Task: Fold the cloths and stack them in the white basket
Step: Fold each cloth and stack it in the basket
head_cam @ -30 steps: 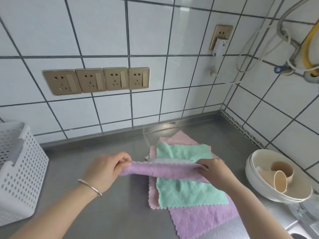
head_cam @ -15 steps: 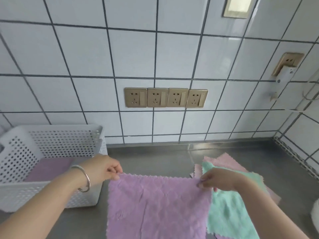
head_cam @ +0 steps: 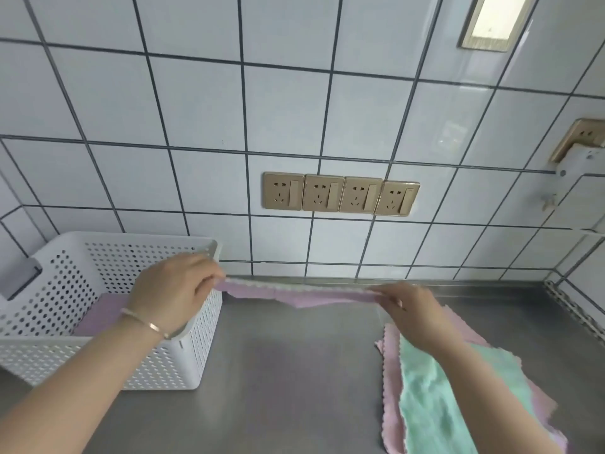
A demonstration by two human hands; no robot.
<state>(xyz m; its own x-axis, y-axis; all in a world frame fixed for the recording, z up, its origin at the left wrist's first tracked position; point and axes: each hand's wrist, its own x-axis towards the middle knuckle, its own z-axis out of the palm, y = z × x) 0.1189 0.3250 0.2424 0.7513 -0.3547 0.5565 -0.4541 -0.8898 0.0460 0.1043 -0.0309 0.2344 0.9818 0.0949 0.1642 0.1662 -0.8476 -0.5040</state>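
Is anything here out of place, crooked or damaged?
Nothing looks damaged or spilled. Only the unfolded pile on the counter is untidy: the green cloth lies askew over the pink cloth, edges not aligned. Both hands hold a purple cloth stretched flat.

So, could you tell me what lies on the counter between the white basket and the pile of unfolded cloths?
In the head view, that stretch of steel counter between the white basket and the pile is bare; the held purple cloth spans above it.

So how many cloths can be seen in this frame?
4: a purple cloth stretched between both hands, a purple one in the white basket, and a green cloth atop a pink cloth at right. More may lie underneath.
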